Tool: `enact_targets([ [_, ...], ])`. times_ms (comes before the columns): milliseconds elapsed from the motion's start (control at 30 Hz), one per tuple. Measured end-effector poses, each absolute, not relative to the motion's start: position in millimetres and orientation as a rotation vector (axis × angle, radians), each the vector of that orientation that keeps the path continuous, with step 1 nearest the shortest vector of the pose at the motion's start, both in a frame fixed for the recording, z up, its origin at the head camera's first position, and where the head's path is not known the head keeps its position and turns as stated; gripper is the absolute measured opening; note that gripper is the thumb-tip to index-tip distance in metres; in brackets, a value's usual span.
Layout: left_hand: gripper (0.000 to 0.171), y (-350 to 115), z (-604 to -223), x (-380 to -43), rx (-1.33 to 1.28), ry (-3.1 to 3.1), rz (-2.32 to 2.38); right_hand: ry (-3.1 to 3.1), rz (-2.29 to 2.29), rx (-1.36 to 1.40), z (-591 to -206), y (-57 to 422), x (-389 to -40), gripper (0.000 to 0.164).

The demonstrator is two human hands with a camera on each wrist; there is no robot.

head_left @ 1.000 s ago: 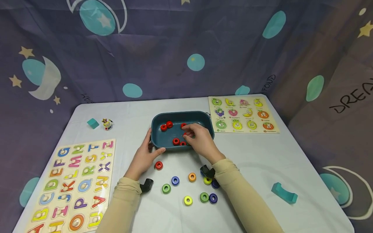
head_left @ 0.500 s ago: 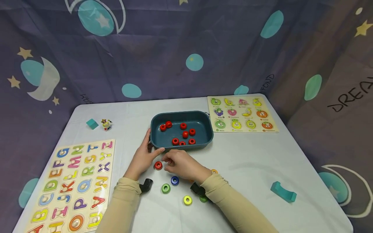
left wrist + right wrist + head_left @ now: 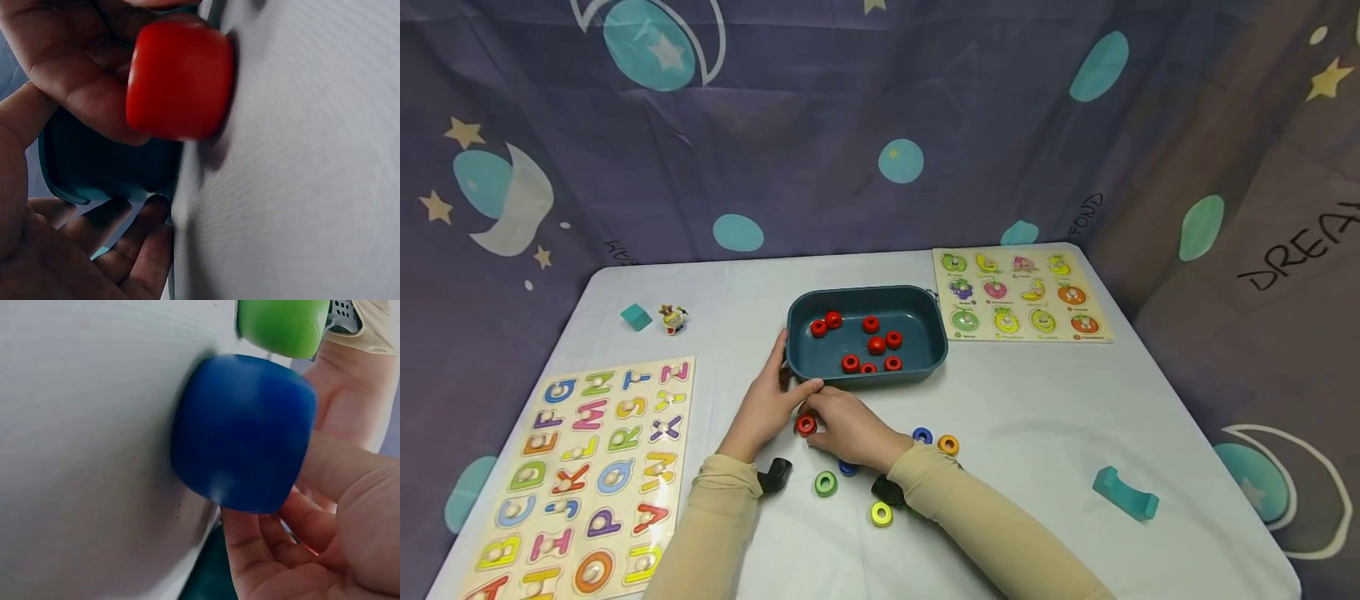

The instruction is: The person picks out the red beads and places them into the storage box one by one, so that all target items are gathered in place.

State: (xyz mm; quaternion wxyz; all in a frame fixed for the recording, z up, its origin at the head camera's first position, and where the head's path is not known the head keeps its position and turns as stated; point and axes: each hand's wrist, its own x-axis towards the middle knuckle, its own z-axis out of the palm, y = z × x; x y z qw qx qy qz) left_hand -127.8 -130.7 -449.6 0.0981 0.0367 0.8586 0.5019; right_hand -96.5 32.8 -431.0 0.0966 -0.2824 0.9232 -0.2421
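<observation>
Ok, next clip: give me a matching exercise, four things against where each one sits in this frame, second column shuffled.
Things:
1. red ring
2. teal bin
3. fruit puzzle
4. alphabet puzzle

Places:
A. far right of the table, beside the bin
B. on the table just in front of the bin, at the fingertips of the right hand
C. near left part of the table
D. middle of the table, the left hand at its near left corner, red rings inside

Pairs: 1-B, 2-D, 3-A, 4-C
</observation>
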Motion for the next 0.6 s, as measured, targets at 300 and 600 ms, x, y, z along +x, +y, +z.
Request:
enact_targets([
  [300,0.098,-129.9,-451.9,-127.8,0.108,2.538,1.483,2.681,-0.790,-0.743,-422.8,47.4,-88.6,0.024],
  [600,0.100,-129.8,-451.8,-129.4,0.078,2.538,1.467,2.712,-1.116,-0.492,-387.4,100.6,-86.9,0.028],
])
